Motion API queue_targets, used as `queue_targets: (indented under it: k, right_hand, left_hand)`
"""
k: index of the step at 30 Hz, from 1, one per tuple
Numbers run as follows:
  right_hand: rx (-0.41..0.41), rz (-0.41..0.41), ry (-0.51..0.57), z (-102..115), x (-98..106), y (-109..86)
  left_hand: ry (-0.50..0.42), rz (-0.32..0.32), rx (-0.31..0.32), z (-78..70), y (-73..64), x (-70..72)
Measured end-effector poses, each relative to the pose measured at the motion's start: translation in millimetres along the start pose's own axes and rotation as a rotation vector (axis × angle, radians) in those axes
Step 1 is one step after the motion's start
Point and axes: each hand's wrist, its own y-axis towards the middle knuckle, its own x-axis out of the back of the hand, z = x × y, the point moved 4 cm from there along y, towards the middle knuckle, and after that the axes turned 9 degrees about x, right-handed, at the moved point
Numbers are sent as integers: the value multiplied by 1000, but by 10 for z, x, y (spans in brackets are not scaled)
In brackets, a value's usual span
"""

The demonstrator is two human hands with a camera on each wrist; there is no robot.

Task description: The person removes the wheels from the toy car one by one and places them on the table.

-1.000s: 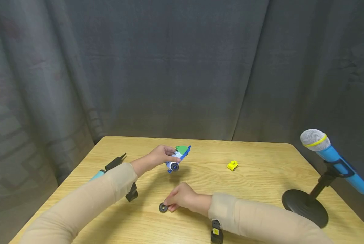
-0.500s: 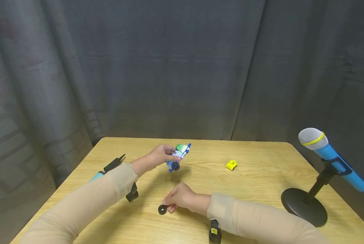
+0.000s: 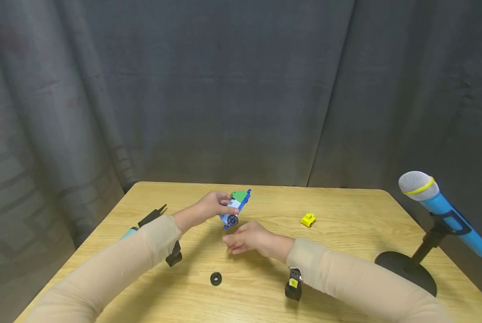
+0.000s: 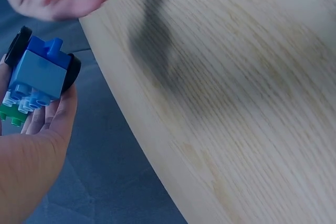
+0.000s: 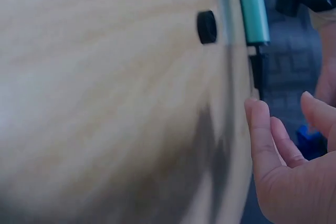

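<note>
Starting at the bottom of the head view, we find two beige sleeves (image 3: 353, 274), one reaching in from the lower left corner and one from the lower right, with a black device (image 3: 293, 290) below each cuff. Just beyond, under the centre of the frame, a black ring (image 3: 215, 283) lies on the wood-grain desk (image 3: 345, 206), apart from both hands. At the lower right we see the round black base of a stand (image 3: 396, 260), partly covered by the sleeve; its clip carries a tilted blue microphone (image 3: 436, 202) with a mesh head and a yellow band. Near the middle of the frame is the right hand (image 3: 252, 238), its fingers extended and its thumb apart from them, as the right wrist view shows us. At the centre left, a teal tool (image 3: 149, 217) with a black end lies partly behind the sleeve. A little farther up, the left hand (image 3: 208, 207) pinches a toy vehicle (image 3: 233, 209) of blue, pale blue and green bricks, tilted above the desk near the right hand but not touching it; in the left wrist view we make out a black wheel on either side. Right of centre, a small yellow car (image 3: 308, 220) rests on the desk. Behind the far edge, a dark grey curtain (image 3: 232, 103) fills the upper frame.
</note>
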Motion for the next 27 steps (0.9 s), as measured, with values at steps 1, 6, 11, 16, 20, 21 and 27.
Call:
queue_targets:
  k: [1,6,11,16,20,21,27]
  right_hand:
    - [3,-7,-3,34,36,4]
    - [11,-25,4,149,190,14]
    - [24,-50,38,196,260,43]
    - [62,-58,11,255,299,64]
    - [63,-47,-12,261,297,76]
    - [63,-41,-13,258,291,81]
    - [78,-46,-13,253,265,101]
  left_hand:
    - [2,-3,1,-7,3,5]
    - [10,-10,1,-61,9,14]
    - [27,-15,2,-78,14,12]
    - [54,-9,-49,-98,23,9]
    - [66,31,-96,-106,24,-15]
    - [65,44,-102,-102,25,-23]
    - [61,78,-126,-98,-1,-64]
